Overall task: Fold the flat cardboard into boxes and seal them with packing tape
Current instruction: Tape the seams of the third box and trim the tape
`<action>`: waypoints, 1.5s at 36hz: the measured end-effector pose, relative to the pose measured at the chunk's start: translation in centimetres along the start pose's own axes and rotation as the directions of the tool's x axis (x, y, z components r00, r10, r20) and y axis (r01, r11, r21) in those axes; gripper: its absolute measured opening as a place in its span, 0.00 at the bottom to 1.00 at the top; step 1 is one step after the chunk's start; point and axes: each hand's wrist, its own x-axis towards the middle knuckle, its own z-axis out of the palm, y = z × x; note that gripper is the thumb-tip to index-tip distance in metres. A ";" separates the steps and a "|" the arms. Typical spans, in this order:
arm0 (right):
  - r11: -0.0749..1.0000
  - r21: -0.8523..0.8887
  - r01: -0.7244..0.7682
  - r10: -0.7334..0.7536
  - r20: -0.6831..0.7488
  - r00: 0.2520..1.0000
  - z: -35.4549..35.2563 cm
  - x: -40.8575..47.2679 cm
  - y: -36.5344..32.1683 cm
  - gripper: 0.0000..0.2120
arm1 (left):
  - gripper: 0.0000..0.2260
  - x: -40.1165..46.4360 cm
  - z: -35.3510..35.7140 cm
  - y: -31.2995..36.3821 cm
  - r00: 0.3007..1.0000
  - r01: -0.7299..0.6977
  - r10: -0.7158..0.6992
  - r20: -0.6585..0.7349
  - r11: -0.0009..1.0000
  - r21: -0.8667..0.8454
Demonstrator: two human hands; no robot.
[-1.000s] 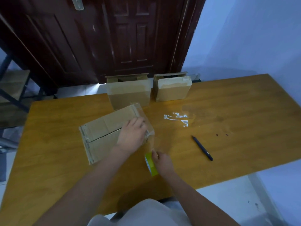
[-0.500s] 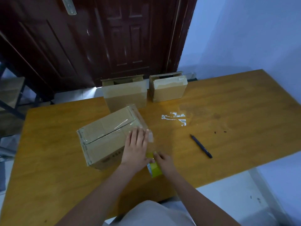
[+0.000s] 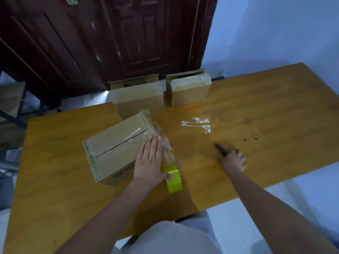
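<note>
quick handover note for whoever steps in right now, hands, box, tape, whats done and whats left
Left hand: fingers straight, pressing flat on the near box, thumb touching the tape roll.
Right hand: curled round the black pen on the table.
Clear tape runs along the near box's top seam and is uncut, stretching down to the roll standing beside the box.
Two more boxes stand at the far edge with tape on them.
Left: likely cut the strip with the pen, smooth the loose end down.
</note>
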 end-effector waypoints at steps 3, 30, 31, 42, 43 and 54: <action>0.979 -0.188 0.075 -0.081 -0.025 0.996 0.1 0.3 1.4 0.23 | 0.57 0.0 -0.1 0.0 1.000 0.011 -0.011 0.002 1.000 -0.016; 0.564 0.078 0.822 -0.826 0.056 0.561 -1.0 -12.4 -5.0 0.11 | 0.57 0.0 0.0 0.0 1.000 -0.011 0.010 0.022 1.000 0.027; 0.568 0.067 0.820 -0.823 0.046 0.566 -0.9 -12.3 -5.1 0.11 | 0.57 0.0 0.1 0.0 1.000 -0.010 0.010 0.023 1.000 0.029; 0.729 0.013 0.684 -0.681 -0.088 0.727 -1.2 -11.0 -4.8 0.11 | 0.59 0.2 0.4 0.1 0.999 0.009 -0.010 0.045 1.000 0.030; 0.754 0.025 0.656 -0.650 -0.109 0.752 -1.5 -10.5 -4.6 0.11 | 0.59 0.2 0.5 0.1 0.999 0.012 -0.013 0.049 1.000 0.029; 0.962 -0.043 0.268 -0.269 0.002 0.963 -0.2 -4.0 -0.8 0.11 | 0.59 0.2 0.7 0.1 0.999 0.011 -0.013 0.038 1.000 0.029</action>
